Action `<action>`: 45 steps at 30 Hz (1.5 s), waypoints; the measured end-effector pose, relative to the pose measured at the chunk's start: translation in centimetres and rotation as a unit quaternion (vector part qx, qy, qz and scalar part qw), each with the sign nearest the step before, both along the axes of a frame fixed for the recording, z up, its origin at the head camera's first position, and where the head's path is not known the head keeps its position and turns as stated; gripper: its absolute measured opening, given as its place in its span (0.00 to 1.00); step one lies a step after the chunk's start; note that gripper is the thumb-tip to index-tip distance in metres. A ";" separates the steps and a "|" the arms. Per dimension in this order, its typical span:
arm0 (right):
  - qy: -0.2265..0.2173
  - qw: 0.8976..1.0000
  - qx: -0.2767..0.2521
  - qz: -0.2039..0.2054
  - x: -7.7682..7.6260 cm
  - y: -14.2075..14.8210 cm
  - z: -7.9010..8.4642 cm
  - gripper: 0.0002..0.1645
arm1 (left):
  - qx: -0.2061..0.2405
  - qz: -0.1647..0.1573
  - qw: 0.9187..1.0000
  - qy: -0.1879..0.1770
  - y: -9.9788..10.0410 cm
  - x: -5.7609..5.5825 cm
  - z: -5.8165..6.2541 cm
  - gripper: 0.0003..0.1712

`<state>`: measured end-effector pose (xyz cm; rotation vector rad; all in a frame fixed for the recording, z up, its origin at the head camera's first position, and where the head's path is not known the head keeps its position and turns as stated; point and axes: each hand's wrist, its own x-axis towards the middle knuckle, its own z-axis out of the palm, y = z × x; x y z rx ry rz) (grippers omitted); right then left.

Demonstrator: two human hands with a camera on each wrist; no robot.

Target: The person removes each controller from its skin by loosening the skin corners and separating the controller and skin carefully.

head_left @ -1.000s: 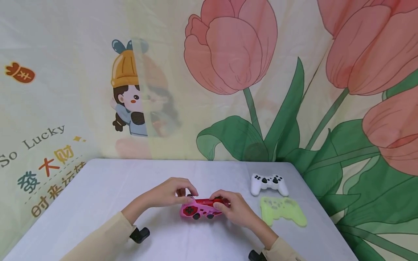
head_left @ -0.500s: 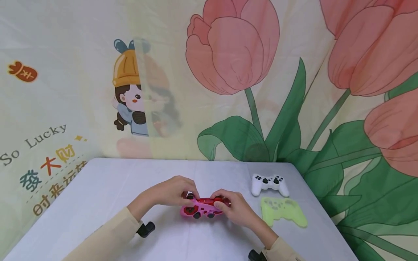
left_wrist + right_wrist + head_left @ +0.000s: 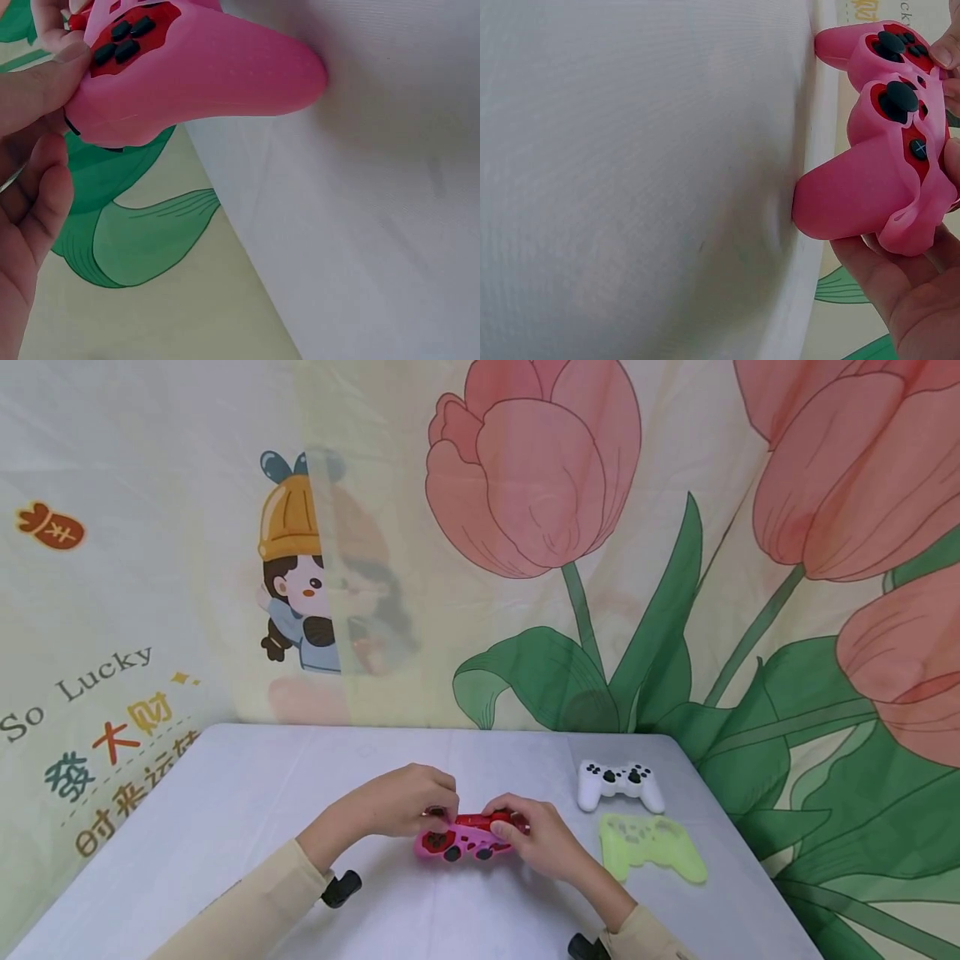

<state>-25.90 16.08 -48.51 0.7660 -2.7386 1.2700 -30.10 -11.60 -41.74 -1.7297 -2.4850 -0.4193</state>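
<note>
A red game controller sits partly inside a pink silicone cover, its grips resting on the table with the far edge tipped up. My left hand pinches the far left corner, thumb on the front beside the black direction buttons and fingers behind. Around the right end my right hand curls its fingers. In the right wrist view the pink cover looks bunched and folded at the right shoulder, close to the right hand. Red body shows along the controller's far edge.
A white game controller lies at the back right of the white-clothed table. Just in front of it lies a flat light-green silicone cover. Behind the table hangs a cloth backdrop printed with tulips.
My left hand has shifted slightly right, and its fingers have drawn together over the controller's far left corner. The right hand keeps its hold, and the controller has barely moved.
</note>
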 end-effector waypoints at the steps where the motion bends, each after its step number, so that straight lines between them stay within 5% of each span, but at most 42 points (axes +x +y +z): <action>1: -0.001 1.000 -0.001 0.000 0.0 0.0 0.0 0.10 | -0.004 0.005 1.000 -0.004 0.1 0.1 0.0 0.07; 12: -0.001 1.000 -0.008 0.007 0.2 -0.1 0.2 0.09 | -0.028 0.041 0.996 -0.075 0.9 0.0 -0.2 0.09; 45: -0.006 1.000 -0.007 0.018 0.3 0.1 0.4 0.10 | 0.069 0.066 0.990 -0.104 -2.9 0.5 -2.0 0.13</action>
